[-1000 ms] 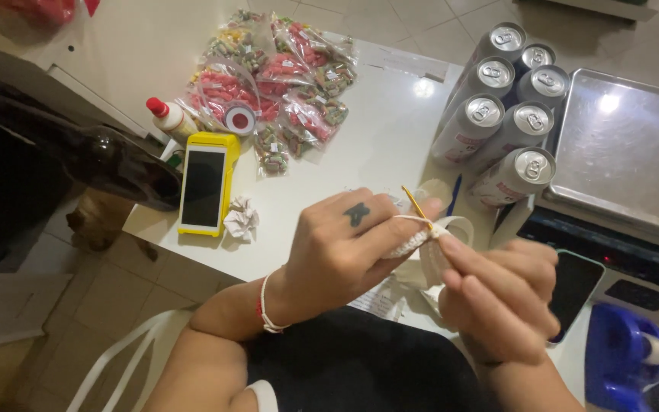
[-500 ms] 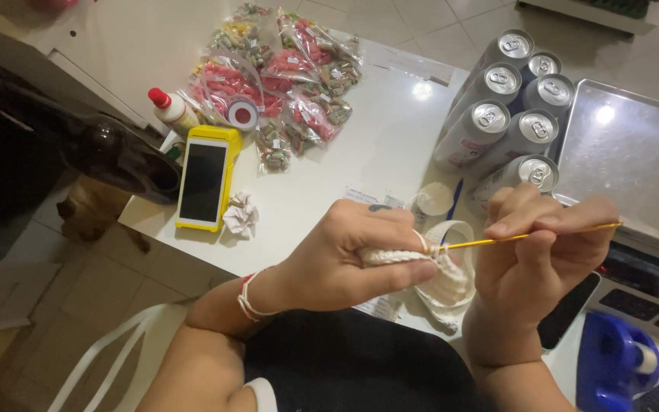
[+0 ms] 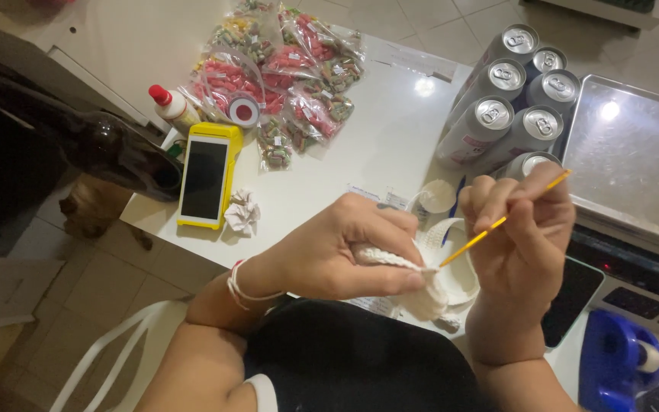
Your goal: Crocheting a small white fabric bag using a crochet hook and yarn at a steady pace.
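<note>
It looked like a small shop counter, worked from a seat behind it. On the white tabletop (image 3: 390, 145) lay sealed bags of coloured sweets (image 3: 287, 72), a yellow handheld payment terminal (image 3: 206, 183) and a cluster of drink cans (image 3: 516, 99). A steel-plated weighing scale (image 3: 634, 160) stood alongside, with a blue tape dispenser (image 3: 612, 366) near it and a glue bottle (image 3: 173, 107) at the edge.
</note>
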